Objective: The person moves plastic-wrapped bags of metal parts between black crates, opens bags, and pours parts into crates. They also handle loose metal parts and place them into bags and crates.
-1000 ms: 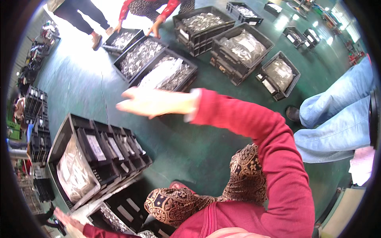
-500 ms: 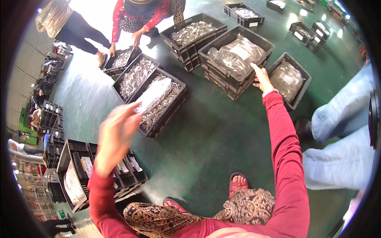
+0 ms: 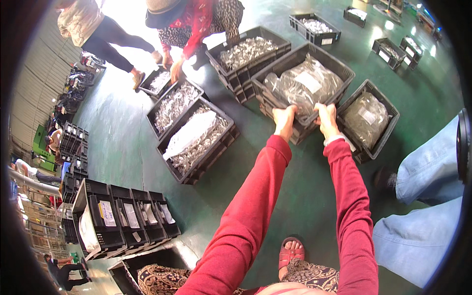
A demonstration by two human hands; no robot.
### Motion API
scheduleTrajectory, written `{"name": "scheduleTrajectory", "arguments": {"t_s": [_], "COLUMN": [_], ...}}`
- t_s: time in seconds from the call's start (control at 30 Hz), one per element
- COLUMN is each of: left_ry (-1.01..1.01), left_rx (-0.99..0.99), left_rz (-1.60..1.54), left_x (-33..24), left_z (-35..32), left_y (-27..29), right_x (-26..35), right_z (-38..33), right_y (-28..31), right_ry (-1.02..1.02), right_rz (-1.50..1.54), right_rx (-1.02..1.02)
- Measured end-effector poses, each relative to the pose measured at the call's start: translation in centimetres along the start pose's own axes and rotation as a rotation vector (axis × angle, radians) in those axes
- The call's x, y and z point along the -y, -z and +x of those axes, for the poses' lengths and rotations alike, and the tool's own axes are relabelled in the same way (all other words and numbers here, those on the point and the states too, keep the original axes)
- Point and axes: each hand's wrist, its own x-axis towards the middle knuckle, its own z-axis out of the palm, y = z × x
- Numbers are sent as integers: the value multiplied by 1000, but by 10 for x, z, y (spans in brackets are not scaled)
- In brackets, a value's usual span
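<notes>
Both hands grip the near end of the top black plastic crate (image 3: 266,93) of a stack. My left hand (image 3: 284,121) is closed over the left part of the rim, and my right hand (image 3: 326,121) holds it close by on the right. Inside that crate lies a clear plastic bag (image 3: 286,91) of shiny metal-looking parts, with a white label on top. Against the right side of the stack stands another black crate (image 3: 382,132) holding a labelled bag (image 3: 364,129). The fingertips inside the rim are partly hidden.
Left of the stack, black crates of loose metal parts (image 3: 200,160) stand on the green floor; a person in red (image 3: 196,34) bends over one. More crates (image 3: 130,216) lie stacked on their sides at lower left. A bystander's jeans-clad legs (image 3: 423,226) are close on my right.
My left hand has swung right and forward from above the left crates onto the top crate's near rim. My right hand has closed on the rim beside it.
</notes>
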Motion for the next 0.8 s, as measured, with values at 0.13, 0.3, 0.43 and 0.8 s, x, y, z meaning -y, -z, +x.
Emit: {"name": "scheduleTrajectory", "arguments": {"t_s": [0.13,0.3,0.43,0.8], "left_ry": [15,-137,-60,130], "left_rx": [334,43,213,62], "left_rz": [-7,-4,-23,650], "left_x": [-20,32,-25,-54], "left_z": [-71,-119,-204,-231], "left_y": [-19,59,132,321], "right_x": [6,1,26,9], "right_z": [-14,-109,-189,-98], "right_y": [67,50,76,84], "right_ry": [-27,1,-165,-213], "right_rz": [-110,69,-106,-520], "right_rx": [9,241,482,644]}}
